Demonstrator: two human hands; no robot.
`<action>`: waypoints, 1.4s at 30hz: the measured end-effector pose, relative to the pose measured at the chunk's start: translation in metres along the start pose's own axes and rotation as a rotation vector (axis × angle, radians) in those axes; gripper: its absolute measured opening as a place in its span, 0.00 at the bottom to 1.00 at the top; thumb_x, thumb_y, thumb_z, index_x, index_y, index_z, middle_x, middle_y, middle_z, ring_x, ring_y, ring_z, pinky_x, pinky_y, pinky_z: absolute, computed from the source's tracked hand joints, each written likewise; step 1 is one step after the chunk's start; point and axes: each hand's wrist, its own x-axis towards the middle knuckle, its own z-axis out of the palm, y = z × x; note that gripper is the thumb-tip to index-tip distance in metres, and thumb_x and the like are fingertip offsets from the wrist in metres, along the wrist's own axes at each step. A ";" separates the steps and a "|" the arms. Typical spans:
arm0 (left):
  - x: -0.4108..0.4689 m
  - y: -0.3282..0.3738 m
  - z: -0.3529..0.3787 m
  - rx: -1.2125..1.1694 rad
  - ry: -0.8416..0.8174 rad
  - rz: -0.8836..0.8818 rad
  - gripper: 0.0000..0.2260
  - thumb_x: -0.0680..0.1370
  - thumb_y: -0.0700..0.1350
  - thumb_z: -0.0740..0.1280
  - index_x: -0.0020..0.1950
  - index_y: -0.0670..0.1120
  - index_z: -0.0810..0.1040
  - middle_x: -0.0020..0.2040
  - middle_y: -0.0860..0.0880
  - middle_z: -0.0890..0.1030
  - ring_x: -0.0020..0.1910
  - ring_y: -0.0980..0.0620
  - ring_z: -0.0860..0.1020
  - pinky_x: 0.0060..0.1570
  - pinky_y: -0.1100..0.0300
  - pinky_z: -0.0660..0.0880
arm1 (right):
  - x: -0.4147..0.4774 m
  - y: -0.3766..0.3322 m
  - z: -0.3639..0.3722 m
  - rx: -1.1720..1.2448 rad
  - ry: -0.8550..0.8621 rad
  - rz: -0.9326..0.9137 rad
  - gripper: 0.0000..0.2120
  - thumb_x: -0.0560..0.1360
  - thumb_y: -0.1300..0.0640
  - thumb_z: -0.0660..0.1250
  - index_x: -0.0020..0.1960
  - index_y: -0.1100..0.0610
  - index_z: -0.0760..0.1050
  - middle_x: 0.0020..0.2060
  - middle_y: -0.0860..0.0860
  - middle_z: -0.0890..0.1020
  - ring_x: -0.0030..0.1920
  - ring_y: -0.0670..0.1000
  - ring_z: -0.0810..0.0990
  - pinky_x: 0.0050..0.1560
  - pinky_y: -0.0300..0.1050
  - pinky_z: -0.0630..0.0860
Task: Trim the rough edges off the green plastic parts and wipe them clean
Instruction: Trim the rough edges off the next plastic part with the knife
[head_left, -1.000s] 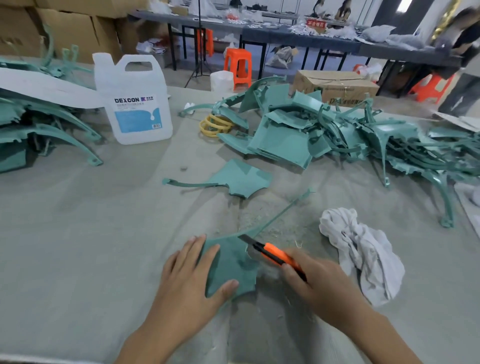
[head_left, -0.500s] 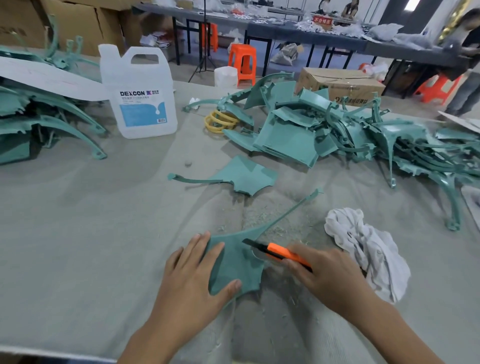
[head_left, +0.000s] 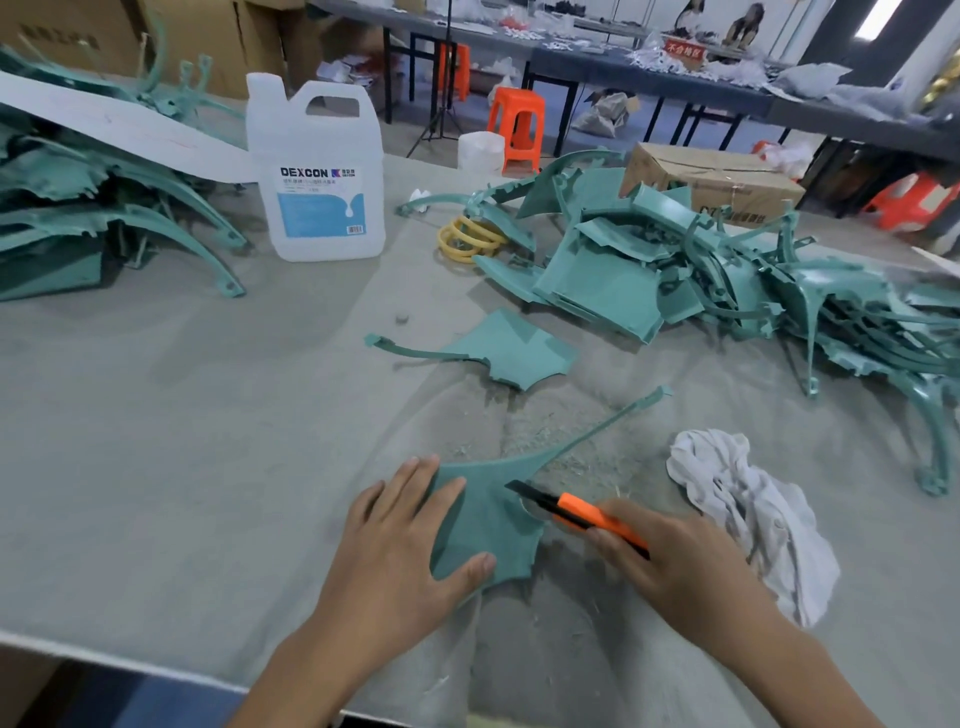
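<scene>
Fingers (head_left: 402, 488) of my left hand (head_left: 395, 551) spread flat on the green part (head_left: 483, 525), near middle of the desk (head_left: 208, 441), thin arm pointing far-right; right hand (head_left: 675, 566) clamps the knife (head_left: 587, 514) at its right edge.

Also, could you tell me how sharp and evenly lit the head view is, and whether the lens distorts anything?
Head view: soft, even light, only faint shadows beside the left hand and right hand; utility knife and green plastic part fairly sharp; the DEXCON jug leans from wide-angle distortion.
</scene>
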 end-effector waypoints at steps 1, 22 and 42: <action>0.000 0.000 0.000 -0.004 0.007 -0.003 0.41 0.71 0.77 0.45 0.80 0.59 0.57 0.82 0.56 0.48 0.80 0.57 0.42 0.77 0.56 0.41 | 0.000 0.000 0.000 0.002 -0.022 -0.004 0.08 0.81 0.38 0.60 0.53 0.39 0.75 0.31 0.43 0.75 0.35 0.45 0.78 0.36 0.43 0.72; -0.001 -0.003 0.003 -0.023 -0.025 -0.001 0.41 0.71 0.77 0.43 0.81 0.59 0.54 0.83 0.55 0.45 0.80 0.58 0.39 0.78 0.54 0.41 | 0.006 0.026 -0.008 0.124 -0.109 -0.166 0.08 0.79 0.34 0.56 0.51 0.32 0.72 0.45 0.38 0.77 0.41 0.43 0.78 0.35 0.36 0.68; 0.003 -0.008 0.000 -0.048 -0.056 -0.001 0.43 0.70 0.78 0.45 0.81 0.60 0.52 0.82 0.58 0.42 0.78 0.62 0.36 0.77 0.57 0.39 | 0.025 0.039 0.000 0.041 -0.060 -0.186 0.10 0.80 0.37 0.56 0.48 0.40 0.71 0.38 0.42 0.75 0.40 0.43 0.76 0.38 0.39 0.72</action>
